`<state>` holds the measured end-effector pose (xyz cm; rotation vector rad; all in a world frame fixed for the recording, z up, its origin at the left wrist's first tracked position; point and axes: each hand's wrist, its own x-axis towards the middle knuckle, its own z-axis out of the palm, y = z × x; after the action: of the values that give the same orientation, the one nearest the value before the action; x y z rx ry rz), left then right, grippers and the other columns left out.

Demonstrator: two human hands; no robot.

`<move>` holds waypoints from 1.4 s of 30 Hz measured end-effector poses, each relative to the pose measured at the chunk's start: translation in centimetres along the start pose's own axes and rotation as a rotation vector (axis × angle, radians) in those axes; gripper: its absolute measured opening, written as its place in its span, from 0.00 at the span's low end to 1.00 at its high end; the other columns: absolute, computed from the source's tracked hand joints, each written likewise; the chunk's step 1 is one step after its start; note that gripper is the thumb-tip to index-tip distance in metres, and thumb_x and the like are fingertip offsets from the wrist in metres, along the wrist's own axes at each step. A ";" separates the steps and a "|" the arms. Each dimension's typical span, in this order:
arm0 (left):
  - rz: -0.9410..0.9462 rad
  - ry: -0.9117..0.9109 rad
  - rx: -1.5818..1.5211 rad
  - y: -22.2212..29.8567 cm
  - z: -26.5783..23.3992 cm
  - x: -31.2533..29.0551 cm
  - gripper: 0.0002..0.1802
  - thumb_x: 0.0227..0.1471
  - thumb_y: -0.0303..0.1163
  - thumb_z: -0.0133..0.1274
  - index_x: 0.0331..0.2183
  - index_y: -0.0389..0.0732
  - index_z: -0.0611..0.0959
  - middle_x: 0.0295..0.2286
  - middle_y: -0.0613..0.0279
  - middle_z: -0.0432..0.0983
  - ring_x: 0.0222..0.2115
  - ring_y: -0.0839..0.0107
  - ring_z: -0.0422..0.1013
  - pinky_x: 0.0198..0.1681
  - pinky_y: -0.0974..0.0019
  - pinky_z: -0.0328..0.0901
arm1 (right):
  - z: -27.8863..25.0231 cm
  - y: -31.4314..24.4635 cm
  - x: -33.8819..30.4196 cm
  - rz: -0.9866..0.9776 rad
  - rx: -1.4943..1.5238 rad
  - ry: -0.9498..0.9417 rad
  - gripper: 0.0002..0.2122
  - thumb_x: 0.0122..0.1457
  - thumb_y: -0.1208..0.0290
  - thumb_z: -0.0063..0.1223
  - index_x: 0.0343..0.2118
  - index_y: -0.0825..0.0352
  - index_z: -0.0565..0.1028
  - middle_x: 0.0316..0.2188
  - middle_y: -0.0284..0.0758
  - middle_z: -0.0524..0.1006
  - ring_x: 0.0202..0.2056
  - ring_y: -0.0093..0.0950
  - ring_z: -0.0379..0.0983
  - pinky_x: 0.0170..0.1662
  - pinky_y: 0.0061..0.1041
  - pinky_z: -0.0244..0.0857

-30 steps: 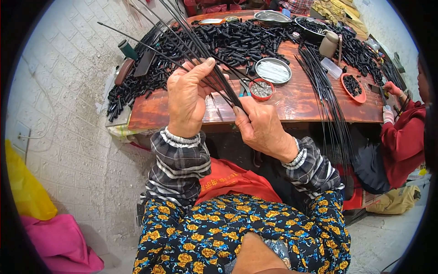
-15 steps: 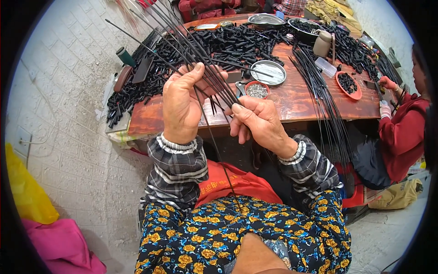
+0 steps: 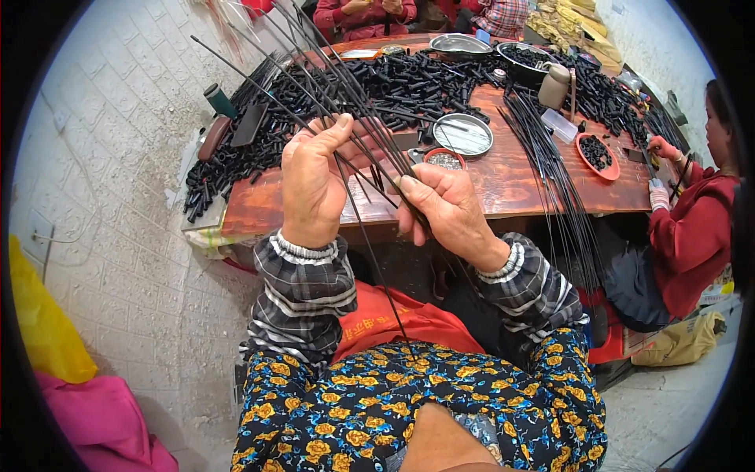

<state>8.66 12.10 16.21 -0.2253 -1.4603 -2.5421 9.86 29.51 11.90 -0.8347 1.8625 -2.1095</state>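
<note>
A fanned bunch of long, thin black rods (image 3: 391, 149) slants up and away from me over the near edge of the table. My left hand (image 3: 313, 189) is closed round part of the bunch, its thumb on top and its palm partly turned up. One single rod (image 3: 366, 240) slopes down from it toward my lap. My right hand (image 3: 452, 206) pinches the lower part of the bunch between thumb and fingers, close beside the left. The fingertips under the rods are partly hidden.
Many short black tubes (image 3: 393, 79) cover the wooden table (image 3: 503, 189). A round metal dish (image 3: 464, 135) and a small red bowl of metal bits (image 3: 444, 160) stand beyond my hands. More black rods (image 3: 550, 173) overhang the edge. A co-worker (image 3: 696, 228) sits at the right.
The rods between my hands have shifted slightly, their short lower ends spreading more to the right. Both hands keep nearly the same place and grip.
</note>
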 end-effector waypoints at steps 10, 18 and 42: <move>-0.030 0.015 -0.096 0.5 -0.8 -0.1 0.05 0.58 0.28 0.46 0.32 0.37 0.72 0.30 0.53 0.76 0.29 0.61 0.76 0.35 0.54 0.74 | -1.8 -0.9 2.8 -0.027 -0.120 0.159 0.11 0.62 0.66 0.50 0.27 0.68 0.73 0.14 0.26 0.69 0.12 0.12 0.61 0.13 0.13 0.52; -0.065 -0.148 -0.431 3.5 -3.1 -1.0 0.13 0.62 0.38 0.42 0.39 0.38 0.74 0.20 0.72 0.57 0.16 0.81 0.51 0.14 0.76 0.49 | -5.7 -0.8 5.4 -0.132 -0.063 0.165 0.11 0.63 0.67 0.47 0.33 0.70 0.76 0.14 0.23 0.68 0.13 0.10 0.57 0.14 0.12 0.47; 0.026 0.022 -0.024 0.6 -0.2 0.6 0.16 0.61 0.35 0.44 0.43 0.32 0.75 0.29 0.55 0.78 0.23 0.69 0.73 0.25 0.69 0.68 | -2.9 -3.2 3.2 -0.076 -0.040 -0.033 0.13 0.64 0.64 0.45 0.35 0.72 0.75 0.14 0.26 0.69 0.12 0.11 0.58 0.15 0.12 0.49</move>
<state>8.27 11.58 16.74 -0.2178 -1.4102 -2.5344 6.38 30.91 15.74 -0.9586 1.8912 -2.0951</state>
